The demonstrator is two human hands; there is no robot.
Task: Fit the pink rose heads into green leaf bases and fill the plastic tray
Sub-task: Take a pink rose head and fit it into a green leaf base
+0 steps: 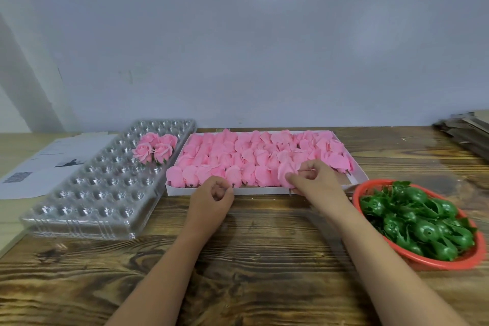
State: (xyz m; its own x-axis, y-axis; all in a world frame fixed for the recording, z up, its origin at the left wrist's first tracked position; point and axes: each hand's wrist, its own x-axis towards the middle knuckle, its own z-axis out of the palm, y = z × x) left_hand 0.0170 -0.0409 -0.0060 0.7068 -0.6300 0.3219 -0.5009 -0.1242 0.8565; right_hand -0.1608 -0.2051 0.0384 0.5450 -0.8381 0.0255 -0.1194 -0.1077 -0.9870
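Note:
A white box [357, 172] in the middle of the wooden table holds several rows of pink rose heads [238, 156]. My right hand [316, 180] pinches one pink rose head [286, 172] at the box's front edge. My left hand [211, 200] hovers just in front of the box with its fingers curled, holding nothing I can see. A clear plastic tray [95, 193] lies at the left, with three finished roses [156, 149] standing near its far end. A red basket [449, 263] at the right holds several green leaf bases [418, 219].
Printed paper sheets [47, 164] lie left of the tray. Stacked cardboard [465, 130] sits at the far right corner. A pale wall stands behind the table. Bare wood table [251, 259] stretches between my forearms.

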